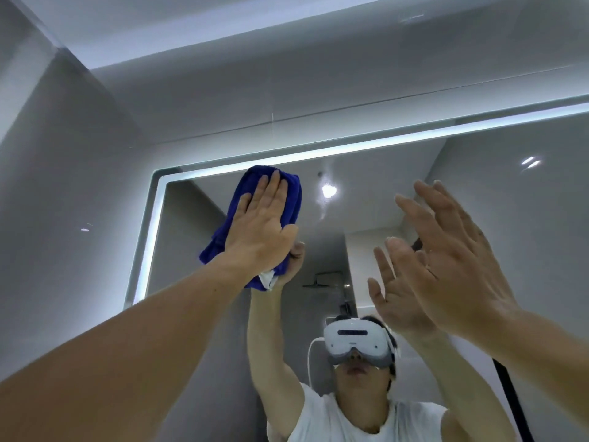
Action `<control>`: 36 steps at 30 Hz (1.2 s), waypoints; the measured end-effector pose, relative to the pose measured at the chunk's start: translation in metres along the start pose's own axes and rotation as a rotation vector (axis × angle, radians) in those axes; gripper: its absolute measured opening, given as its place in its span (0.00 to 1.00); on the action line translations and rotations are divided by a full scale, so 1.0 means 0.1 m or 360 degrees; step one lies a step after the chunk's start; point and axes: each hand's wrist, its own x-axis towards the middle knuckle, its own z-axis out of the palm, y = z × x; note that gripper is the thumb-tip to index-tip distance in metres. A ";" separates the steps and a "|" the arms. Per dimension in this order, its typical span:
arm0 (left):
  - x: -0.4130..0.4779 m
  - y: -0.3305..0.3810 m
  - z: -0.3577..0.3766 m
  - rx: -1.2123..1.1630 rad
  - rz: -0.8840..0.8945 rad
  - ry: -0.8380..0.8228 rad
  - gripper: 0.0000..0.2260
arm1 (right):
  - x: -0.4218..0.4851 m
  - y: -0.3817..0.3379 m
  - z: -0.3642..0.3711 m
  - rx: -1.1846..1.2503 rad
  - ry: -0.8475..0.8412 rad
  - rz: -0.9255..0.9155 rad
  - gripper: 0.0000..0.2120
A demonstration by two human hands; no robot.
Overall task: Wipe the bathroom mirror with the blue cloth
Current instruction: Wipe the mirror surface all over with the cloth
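The bathroom mirror point(490, 186) fills the right and centre of the view, with a lit strip along its top and left edges. My left hand point(261, 221) presses the folded blue cloth point(288, 194) flat against the glass near the mirror's top left corner, palm on the cloth, fingers pointing up. A white tag hangs at the cloth's lower end. My right hand point(459, 260) is raised with fingers spread, held flat at or just off the glass right of centre; its reflection shows beside it. It holds nothing.
Grey tiled wall point(79, 173) lies left of and above the mirror, with a lit ceiling recess overhead. The glass reflects a person in a white shirt with a white headset, a shower head and a dark vertical bar at the lower right.
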 end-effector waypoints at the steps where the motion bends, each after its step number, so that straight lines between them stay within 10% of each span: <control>1: 0.02 0.14 0.03 -0.0005 0.0030 -0.0008 0.35 | -0.02 0.08 -0.05 -0.0017 -0.0010 0.0021 0.30; 13: 0.13 1.83 0.32 0.0109 0.0567 -0.0194 0.34 | -0.26 0.92 -0.73 -0.0068 -0.0009 0.0261 0.35; 24: -0.80 0.95 0.18 0.0342 0.1247 -0.0211 0.36 | -0.18 0.69 -0.49 -0.0038 0.0066 0.0150 0.32; 36: -1.03 -0.70 -0.03 0.0080 0.0047 0.0121 0.36 | -0.12 -0.43 0.26 0.0032 -0.0106 0.0014 0.30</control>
